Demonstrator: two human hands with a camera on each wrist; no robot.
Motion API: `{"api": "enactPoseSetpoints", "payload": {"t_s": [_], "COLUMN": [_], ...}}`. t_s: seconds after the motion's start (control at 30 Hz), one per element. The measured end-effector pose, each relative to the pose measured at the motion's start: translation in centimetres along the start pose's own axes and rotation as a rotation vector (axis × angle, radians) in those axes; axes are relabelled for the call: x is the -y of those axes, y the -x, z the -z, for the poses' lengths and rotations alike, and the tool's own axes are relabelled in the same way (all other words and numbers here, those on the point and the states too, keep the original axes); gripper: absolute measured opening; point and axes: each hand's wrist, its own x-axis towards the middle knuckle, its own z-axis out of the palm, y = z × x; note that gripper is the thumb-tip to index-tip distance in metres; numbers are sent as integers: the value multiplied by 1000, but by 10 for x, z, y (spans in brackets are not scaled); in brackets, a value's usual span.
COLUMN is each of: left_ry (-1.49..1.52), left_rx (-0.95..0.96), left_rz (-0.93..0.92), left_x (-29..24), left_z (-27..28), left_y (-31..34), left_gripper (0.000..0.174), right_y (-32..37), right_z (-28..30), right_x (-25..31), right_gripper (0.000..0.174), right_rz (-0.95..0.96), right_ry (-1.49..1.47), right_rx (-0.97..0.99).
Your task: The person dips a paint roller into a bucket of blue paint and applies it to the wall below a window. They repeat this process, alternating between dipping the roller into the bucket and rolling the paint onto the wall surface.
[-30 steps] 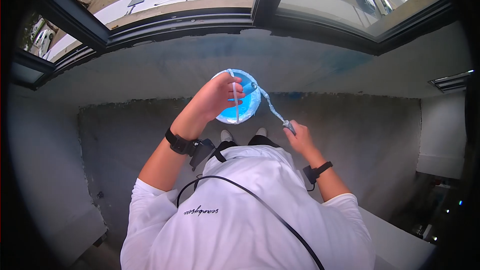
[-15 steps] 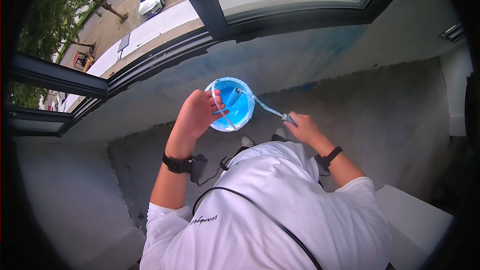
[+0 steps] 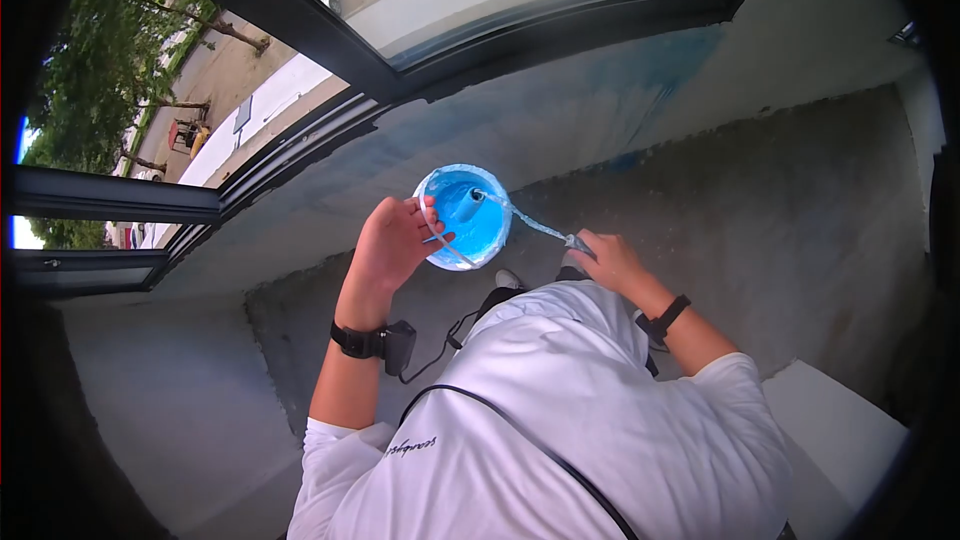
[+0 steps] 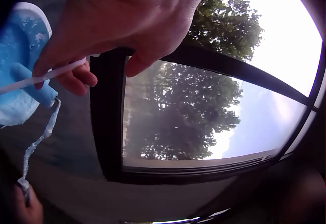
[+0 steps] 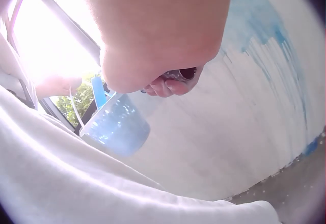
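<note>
A bucket [image 3: 503,232] of blue paint hangs close to the wall below the window, its rim smeared with pale blue. My left hand [image 3: 392,242] holds the bucket's thin white handle [image 4: 63,70] across its curled fingers, over the bucket's left side. Inside the bucket, a blue-coated paint roller [image 3: 467,205] leans with its sleeve against the inner side. Its bent, paint-crusted rod passes over the right rim to a grey grip [image 3: 576,244]. Around that grip curl the fingers of my right hand [image 3: 615,262], to the right of the bucket and in front of the shirt.
The wall [image 3: 560,125] below the dark window frame [image 3: 395,85] carries streaky blue paint. Beneath lies a grey floor [image 3: 720,210] with a rough edge along the wall. A black cable [image 3: 500,420] crosses the white shirt. A white panel [image 3: 840,430] stands at lower right.
The head view has turned, shifting window and wall. The roller sleeve has moved from the right rim farther into the bucket. Both hands keep their hold.
</note>
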Motion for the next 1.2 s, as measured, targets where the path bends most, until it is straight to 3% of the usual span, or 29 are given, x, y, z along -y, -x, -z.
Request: {"api": "enactPoseSetpoints", "payload": {"t_s": [0.07, 0.37, 0.47, 1.2], "left_ry": [-8, 7, 0, -47], "left_rx": [5, -41, -26, -46], "left_rz": [14, 41, 46, 89], "left_x": [4, 22, 28, 42], "left_z": [-1, 6, 4, -24], "left_y": [-6, -37, -44, -83], "left_gripper": [32, 28, 27, 29], "right_y": [1, -4, 1, 13], "right_z": [-2, -22, -17, 0], "right_x": [-10, -48, -47, -68], "right_gripper": [21, 23, 23, 26], "right_rz": [-73, -73, -184, -252], "right_ry": [-23, -80, -146, -156], "right_rx": [7, -5, 0, -27]}}
